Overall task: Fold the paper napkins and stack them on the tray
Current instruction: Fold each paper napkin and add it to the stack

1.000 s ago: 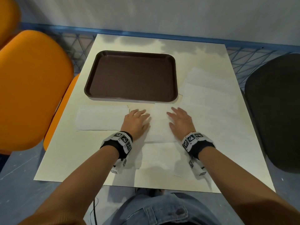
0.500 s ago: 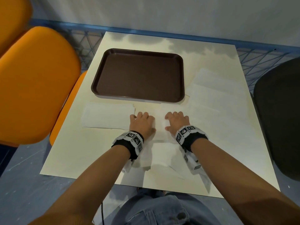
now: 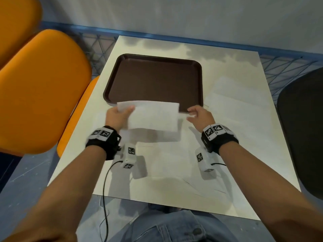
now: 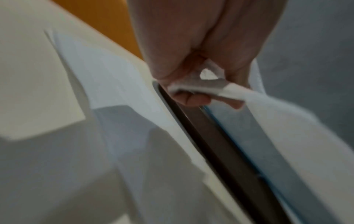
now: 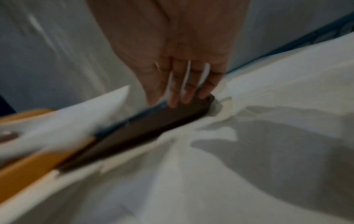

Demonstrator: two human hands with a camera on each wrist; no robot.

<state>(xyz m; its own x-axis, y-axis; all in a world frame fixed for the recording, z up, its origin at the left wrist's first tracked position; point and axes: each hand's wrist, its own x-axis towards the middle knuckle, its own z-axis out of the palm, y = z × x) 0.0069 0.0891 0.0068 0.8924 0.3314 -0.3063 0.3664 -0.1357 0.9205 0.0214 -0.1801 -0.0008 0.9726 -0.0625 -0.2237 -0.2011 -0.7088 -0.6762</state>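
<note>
A folded white napkin (image 3: 153,116) hangs in the air over the near rim of the brown tray (image 3: 157,79). My left hand (image 3: 122,110) pinches its left end; the left wrist view shows thumb and fingers of this left hand (image 4: 191,91) closed on the napkin (image 4: 239,94) beside the tray (image 4: 220,144). My right hand (image 3: 194,112) hovers just off the napkin's right edge. In the right wrist view the right hand (image 5: 184,91) has straight fingers above the tray (image 5: 153,121) and holds nothing. The tray has nothing on it.
More white napkins lie spread on the table to the right (image 3: 236,105) and near me (image 3: 166,163). Orange chairs (image 3: 40,88) stand at the left and a dark chair (image 3: 302,128) at the right. A blue wire fence (image 3: 97,46) runs behind the table.
Both hands pressed flat on a napkin on the table before. Now they are raised and spread apart, with the folded napkin lifted toward the tray's near rim.
</note>
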